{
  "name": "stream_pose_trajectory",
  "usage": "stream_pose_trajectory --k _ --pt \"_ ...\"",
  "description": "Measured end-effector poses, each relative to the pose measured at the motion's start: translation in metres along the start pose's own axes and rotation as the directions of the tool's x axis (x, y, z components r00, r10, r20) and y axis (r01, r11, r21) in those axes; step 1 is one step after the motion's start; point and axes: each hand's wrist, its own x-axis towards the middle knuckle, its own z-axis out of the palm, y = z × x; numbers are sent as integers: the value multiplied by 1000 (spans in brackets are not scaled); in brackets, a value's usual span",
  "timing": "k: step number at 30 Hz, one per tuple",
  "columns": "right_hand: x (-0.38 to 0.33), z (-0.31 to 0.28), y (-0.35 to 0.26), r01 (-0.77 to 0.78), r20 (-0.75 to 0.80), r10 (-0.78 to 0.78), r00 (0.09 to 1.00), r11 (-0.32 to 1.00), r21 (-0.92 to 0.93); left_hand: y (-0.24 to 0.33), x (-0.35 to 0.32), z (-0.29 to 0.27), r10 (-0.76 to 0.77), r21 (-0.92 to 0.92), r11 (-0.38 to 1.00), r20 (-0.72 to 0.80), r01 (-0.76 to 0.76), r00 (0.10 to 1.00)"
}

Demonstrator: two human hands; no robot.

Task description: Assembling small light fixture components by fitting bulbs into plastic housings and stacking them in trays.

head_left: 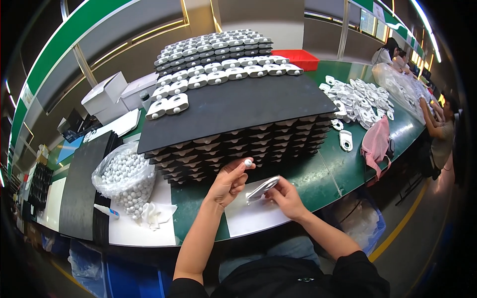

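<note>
Between the thumb and fingertips of my left hand (227,183) is a small white ball (248,163), held up in front of the layered stack. My right hand (288,200) grips a flat white plastic part (262,188) by its right end, tilted above a white sheet (241,223) on the green table. The ball and the part are apart. A clear plastic bag (124,171) full of similar white balls sits left of my left hand. Behind both hands rises a tall stack of black boards (238,114) with rows of white parts between the layers.
Loose white parts (365,99) lie heaped at the right, beside a pink cloth bag (376,144). A red bin (298,59) stands behind the stack. White boxes (107,97) and black boards (82,184) are at the left. Other people (439,124) work at the far right.
</note>
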Motion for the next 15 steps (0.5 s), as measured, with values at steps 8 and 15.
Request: stream_pose_trajectory --k 8,15 --pt "6 -19 -2 -46 -2 64 998 748 662 -3 -1 4 -8 111 994 54 2 999" --pt "9 -22 -5 -6 -1 9 1000 733 680 -7 0 8 -133 274 952 -17 133 991"
